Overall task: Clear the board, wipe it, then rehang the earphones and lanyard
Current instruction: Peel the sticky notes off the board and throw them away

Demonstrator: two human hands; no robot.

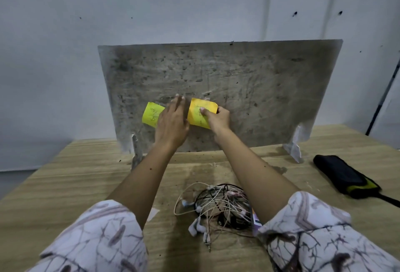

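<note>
Head view shows the board, a stiff, scuffed grey sheet, standing upright on two slotted feet at the back of a wood-grain table. The left hand lies flat with straight fingers against the board, partly covering a yellow-green sticky note. The right hand pinches the lower edge of an orange-yellow sticky note. Both notes are thin, light paper, easily creased; a loose edge looks the best place to peel from. The earphones lie in a soft tangle of thin pale and black cables on the table between the forearms. A black pouch rests to the right.
</note>
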